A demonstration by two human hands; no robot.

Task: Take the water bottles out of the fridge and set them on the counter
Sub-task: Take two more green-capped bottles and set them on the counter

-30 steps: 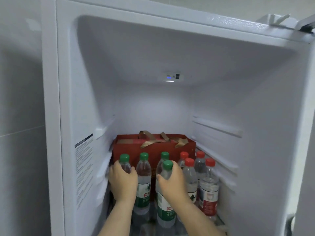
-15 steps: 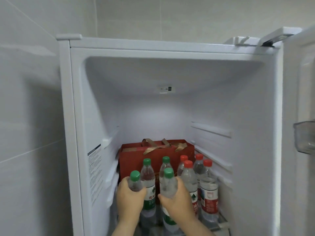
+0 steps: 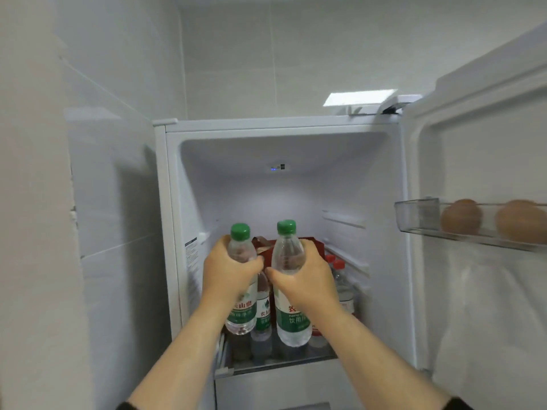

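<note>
Both forearms reach straight forward, roughly parallel, wrists level. Left hand (image 3: 229, 272) clenched round the upper body of left bottle (image 3: 241, 279), fingers wrapping to the right, green cap clear above the fist. Right hand (image 3: 305, 279) mirrors it, clenched on right bottle (image 3: 288, 287), thumb across the front. The hands' fingertips nearly meet between the bottles. Both bottles upright, bases off the shelf, in front of the open fridge (image 3: 174, 232). Behind the grips: red box (image 3: 268, 255); further bottle (image 3: 262, 312) between them; red-capped bottles (image 3: 340, 279) right of the right hand. Eggs (image 3: 461, 216) in the door tray, well right.
</note>
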